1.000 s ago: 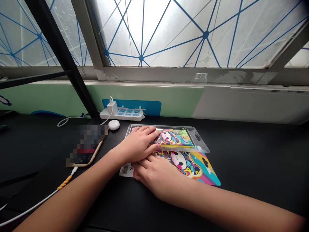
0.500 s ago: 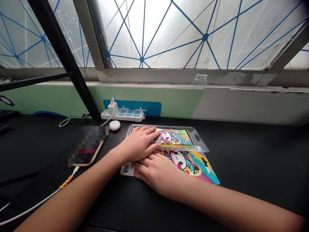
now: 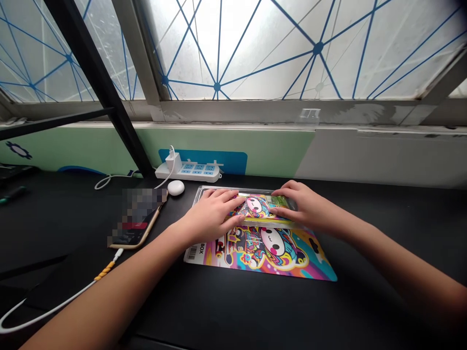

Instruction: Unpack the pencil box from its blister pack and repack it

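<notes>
A clear plastic blister pack (image 3: 268, 224) with a colourful cartoon insert lies on the desk, overlapping the far part of a bright printed backing card (image 3: 255, 248). My left hand (image 3: 213, 214) lies flat over the left part of the pack, fingers stretched to the right. On the pack's right end rests my right hand (image 3: 306, 201), its thumb and fingers apart. It covers part of the insert and that end of the pack. The card shows a cartoon figure, and a barcode sits at its left corner.
Left of the pack are a phone (image 3: 136, 228) with its screen blurred out, a charging cable (image 3: 69, 296) and a round white case (image 3: 175, 188). A power strip (image 3: 189, 170) stands by the wall. A black metal frame (image 3: 98, 82) slants across the left side.
My right hand has moved from the backing card, beside my left hand, up and right onto the pack's right end. More of the card shows. My left hand stays on the pack.
</notes>
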A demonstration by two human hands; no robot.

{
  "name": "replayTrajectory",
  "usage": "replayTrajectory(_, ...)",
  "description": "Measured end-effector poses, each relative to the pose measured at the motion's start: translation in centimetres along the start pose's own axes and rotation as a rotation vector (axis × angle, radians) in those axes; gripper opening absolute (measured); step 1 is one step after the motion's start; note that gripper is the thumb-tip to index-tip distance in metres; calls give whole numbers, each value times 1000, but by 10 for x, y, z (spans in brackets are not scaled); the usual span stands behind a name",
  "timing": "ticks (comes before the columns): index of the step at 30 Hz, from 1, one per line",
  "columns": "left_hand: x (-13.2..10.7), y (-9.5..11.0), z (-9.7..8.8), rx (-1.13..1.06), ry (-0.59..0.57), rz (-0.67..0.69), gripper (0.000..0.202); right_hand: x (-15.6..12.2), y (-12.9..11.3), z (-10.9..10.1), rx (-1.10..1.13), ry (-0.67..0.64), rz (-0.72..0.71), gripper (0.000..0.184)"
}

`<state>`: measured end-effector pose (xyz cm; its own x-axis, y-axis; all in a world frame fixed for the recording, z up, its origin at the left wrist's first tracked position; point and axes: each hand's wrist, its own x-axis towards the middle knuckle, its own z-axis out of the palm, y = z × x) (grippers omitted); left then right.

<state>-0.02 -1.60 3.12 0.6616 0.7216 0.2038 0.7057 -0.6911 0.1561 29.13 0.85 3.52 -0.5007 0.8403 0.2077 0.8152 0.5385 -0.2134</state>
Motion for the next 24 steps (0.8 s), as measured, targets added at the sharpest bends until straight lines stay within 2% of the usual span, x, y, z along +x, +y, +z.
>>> replayTrajectory(3, 1, 0, 2, 2, 6, -13, 49, 2, 12, -3, 66, -59, 49, 57)
replayTrajectory(9, 2, 3, 2, -40, 44, -67, 50, 3, 6, -14, 76, -208, 81, 73)
replayTrajectory(19, 0, -8, 0, -22, 101, -139, 49, 1, 0, -11, 33, -138, 97, 64)
replayTrajectory(24, -3, -20, -8, -10, 143, -175, 55, -4, -3, -6, -26, -28, 51, 59)
